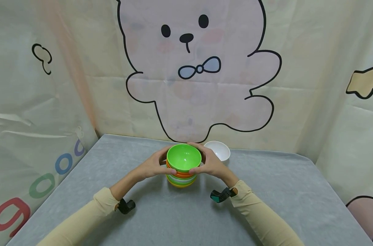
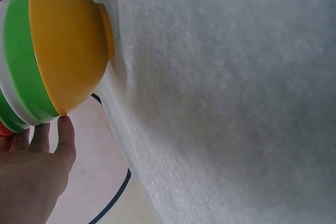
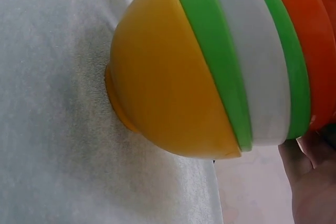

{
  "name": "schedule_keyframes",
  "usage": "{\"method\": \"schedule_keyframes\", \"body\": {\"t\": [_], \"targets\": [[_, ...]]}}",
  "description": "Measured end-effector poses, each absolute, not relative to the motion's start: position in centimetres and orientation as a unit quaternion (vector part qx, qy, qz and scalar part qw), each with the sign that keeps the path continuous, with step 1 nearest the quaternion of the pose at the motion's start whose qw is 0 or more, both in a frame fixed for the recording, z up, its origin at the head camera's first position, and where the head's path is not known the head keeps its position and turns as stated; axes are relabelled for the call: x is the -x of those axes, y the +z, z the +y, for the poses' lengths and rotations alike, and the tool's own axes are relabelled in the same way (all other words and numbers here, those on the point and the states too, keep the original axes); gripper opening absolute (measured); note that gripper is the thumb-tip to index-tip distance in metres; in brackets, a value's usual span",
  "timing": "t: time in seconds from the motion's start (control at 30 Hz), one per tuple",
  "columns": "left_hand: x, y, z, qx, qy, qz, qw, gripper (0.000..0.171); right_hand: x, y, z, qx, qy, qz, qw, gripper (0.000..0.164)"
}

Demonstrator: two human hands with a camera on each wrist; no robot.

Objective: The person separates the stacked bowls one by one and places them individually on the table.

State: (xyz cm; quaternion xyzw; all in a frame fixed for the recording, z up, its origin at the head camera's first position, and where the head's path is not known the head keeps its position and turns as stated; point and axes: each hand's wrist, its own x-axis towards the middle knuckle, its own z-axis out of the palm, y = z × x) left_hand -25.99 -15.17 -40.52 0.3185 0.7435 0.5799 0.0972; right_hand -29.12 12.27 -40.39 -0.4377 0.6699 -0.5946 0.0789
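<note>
A stack of nested bowls stands in the middle of the head view, with a green bowl on top. Below it come orange, green and white rims, down to a yellow bowl at the bottom. My left hand grips the stack from the left, thumb in front and fingers reaching behind. From the right, my right hand holds it the same way, near the upper bowls. In the right wrist view the yellow bowl's foot is at the tablecloth; whether it touches, I cannot tell.
A single white bowl sits behind my right hand, close to the table's back edge. Grey cloth covers the table. Behind it hangs a curtain printed with a cartoon bear.
</note>
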Motion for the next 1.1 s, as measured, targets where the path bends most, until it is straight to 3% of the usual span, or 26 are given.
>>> {"method": "schedule_keyframes", "body": {"t": [0.33, 1.1], "targets": [[25.9, -40.4, -15.1, -0.316, 0.581, 0.743, 0.098, 0.086, 29.2, -39.7, 12.7, 0.442, -0.613, 0.65, 0.082, 0.085], [25.9, -40.5, -15.0, -0.307, 0.568, 0.757, 0.097, 0.086, 29.0, -37.2, 16.0, 0.421, -0.628, 0.653, 0.044, 0.092]]}}
